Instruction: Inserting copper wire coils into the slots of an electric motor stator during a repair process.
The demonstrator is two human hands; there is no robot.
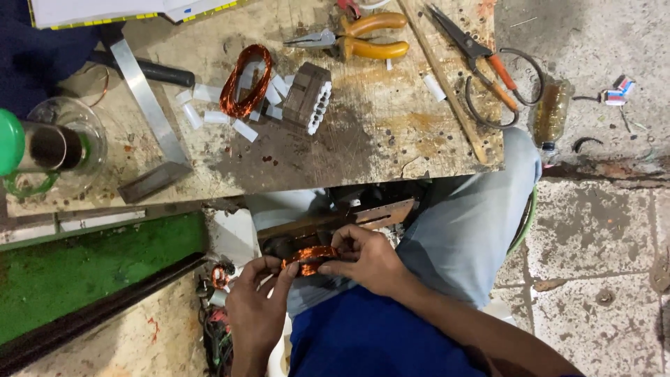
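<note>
Two hands closed on copper coil [308, 257] over lap, below workbench [363, 139] edge. Left hand [257, 307] pinching coil's left end, right hand [366, 260] gripping right end (fingers curled over top). Second copper coil [244, 80] laid on bench beside laminated core [307, 96]; yellow-handled pliers [359, 36] and scissors [478, 52] farther back.

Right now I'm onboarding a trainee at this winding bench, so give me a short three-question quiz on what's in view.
1. True or false: both hands, the left hand and the right hand, grip the copper wire coil.
2. Which tool lies nearest the second copper coil on the wooden board: A) orange-handled pliers, B) scissors, C) metal square?
3. Fill in: the person's trousers are ____ in colour.

Key: 1 true; 2 A; 3 light grey.
</note>
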